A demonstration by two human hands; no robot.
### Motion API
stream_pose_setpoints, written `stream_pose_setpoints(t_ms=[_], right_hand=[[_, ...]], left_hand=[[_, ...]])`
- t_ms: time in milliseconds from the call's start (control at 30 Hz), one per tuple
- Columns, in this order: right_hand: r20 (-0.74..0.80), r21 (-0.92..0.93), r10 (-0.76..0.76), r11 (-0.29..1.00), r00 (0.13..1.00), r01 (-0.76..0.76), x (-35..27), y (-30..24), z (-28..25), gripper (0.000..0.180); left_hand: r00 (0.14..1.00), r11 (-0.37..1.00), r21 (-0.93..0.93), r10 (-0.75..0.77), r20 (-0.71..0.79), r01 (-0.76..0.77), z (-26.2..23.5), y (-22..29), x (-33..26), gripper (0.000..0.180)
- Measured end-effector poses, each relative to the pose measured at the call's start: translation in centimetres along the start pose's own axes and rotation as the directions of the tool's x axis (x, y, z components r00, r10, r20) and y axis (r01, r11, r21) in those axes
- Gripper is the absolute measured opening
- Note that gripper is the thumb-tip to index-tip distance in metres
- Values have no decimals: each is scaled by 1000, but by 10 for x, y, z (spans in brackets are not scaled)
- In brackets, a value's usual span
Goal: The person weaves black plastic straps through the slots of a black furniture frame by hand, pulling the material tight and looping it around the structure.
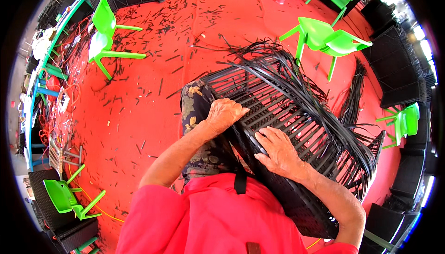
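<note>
A black woven furniture piece (296, 203) leans across my lap, with a dense woven side and a row of parallel slats (278, 117). Long loose black strips (320, 115) drape over its far side. My left hand (225, 115) is closed like a fist at its near left corner, thumb toward the slats; what it grips is hidden. On the near top edge rests my right hand (278, 154), fingers curled and thumb bent around something small and dark that I cannot make out.
Cut black strip scraps (162, 26) litter the red floor (139, 115). A green chair (104, 33) stands at the far left, another green chair (320, 38) beyond the strips. Black woven pieces (394, 64) line the right. Cords (46, 124) tangle at the left.
</note>
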State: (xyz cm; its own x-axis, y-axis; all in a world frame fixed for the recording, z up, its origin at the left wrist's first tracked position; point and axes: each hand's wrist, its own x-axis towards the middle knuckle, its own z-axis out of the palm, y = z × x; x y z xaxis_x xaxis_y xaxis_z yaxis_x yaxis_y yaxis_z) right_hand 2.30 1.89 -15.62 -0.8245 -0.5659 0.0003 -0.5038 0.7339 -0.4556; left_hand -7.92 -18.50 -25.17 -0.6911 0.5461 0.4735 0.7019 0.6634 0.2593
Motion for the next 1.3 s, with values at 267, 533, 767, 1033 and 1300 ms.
stream_pose_setpoints(t_ms=[267,533,767,1033,1300], right_hand=[[210,169,-142,980,967,108,-48,12,-75,40],[253,-104,35,995,967,-9,-99,-47,-103,67],[187,-162,0,986,982,31,-119,-53,-86,70],[-144,-146,196,965,970,-217,-191,-72,-145,67],[-862,302,420,876,285,-377,-274,-97,-9,90]], left_hand=[[998,996,64,-59,37,57,-6,-1,-1,33],[985,992,114,-63,161,45,-14,-5,7,35],[997,989,138,-52,62,43,5,4,-10,38],[995,992,117,46,94,-56,2,8,-3,28],[981,978,109,168,94,-178,-26,26,5,18]])
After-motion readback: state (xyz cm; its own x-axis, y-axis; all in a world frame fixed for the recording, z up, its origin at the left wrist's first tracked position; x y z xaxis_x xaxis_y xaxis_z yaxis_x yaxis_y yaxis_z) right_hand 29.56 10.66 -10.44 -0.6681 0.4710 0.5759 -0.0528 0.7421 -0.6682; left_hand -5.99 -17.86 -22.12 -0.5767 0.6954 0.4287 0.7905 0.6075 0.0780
